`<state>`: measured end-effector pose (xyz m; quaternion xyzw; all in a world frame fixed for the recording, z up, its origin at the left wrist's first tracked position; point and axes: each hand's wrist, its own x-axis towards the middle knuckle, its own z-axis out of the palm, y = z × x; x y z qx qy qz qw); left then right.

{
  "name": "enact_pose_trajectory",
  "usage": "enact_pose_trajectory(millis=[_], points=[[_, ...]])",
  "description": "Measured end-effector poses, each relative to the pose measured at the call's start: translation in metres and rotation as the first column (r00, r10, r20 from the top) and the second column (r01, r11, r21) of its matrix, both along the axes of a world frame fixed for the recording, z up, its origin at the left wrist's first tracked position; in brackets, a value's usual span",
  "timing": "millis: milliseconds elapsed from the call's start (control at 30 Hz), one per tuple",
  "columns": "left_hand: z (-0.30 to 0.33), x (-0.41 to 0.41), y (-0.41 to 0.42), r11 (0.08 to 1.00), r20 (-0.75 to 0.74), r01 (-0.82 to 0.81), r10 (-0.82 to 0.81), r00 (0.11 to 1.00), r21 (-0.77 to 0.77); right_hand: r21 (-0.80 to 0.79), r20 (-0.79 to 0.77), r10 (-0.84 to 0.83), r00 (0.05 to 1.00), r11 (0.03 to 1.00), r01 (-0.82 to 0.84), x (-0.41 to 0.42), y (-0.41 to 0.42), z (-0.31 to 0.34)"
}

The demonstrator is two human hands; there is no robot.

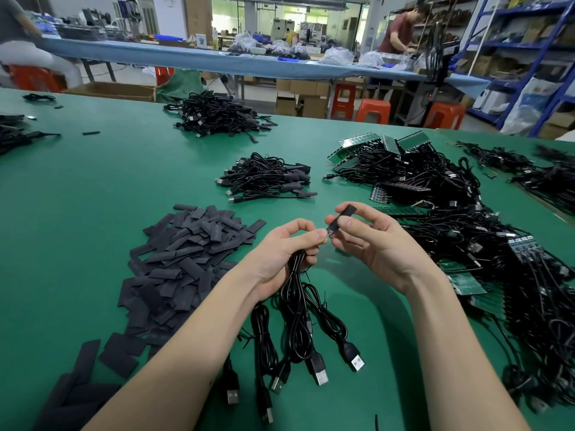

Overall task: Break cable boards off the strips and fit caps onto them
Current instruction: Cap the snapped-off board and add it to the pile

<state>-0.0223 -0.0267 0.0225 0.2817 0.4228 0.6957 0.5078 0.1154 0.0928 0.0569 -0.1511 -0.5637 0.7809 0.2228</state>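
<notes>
My left hand [287, 250] grips a bunch of black USB cables [298, 331] that hang down to the green table [77, 188]. Its thumb and forefinger pinch the small board end of one cable [328, 233]. My right hand [370, 241] pinches a flat black cap [344, 214] between thumb and fingers, its lower end right at that board. A heap of loose black caps [183, 259] lies to the left of my hands. Green board strips with cables attached [460, 275] are piled on the right.
A small pile of capped cables [267, 178] lies ahead of my hands and a bigger one [217, 115] farther back. More strips and cables [404, 163] fill the right side. A long blue bench [217, 62] and orange stools [373, 110] stand behind, with people working there.
</notes>
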Motion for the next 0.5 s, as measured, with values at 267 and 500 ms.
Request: enact_pose_trajectory(millis=[267,500], points=[[-0.0007,-0.0013,0.0011,1.0,0.029,-0.006,0.005,1.0,0.006,0.032,0.026,0.029,0.999,0.999,-0.03,-0.0032,-0.0017,-0.0037],[-0.0028,0.005,0.0065,0.987,-0.098,-0.157,0.16,0.982,0.038,-0.115,-0.03,-0.153,0.988,0.982,0.149,-0.0102,0.0001,-0.0062]])
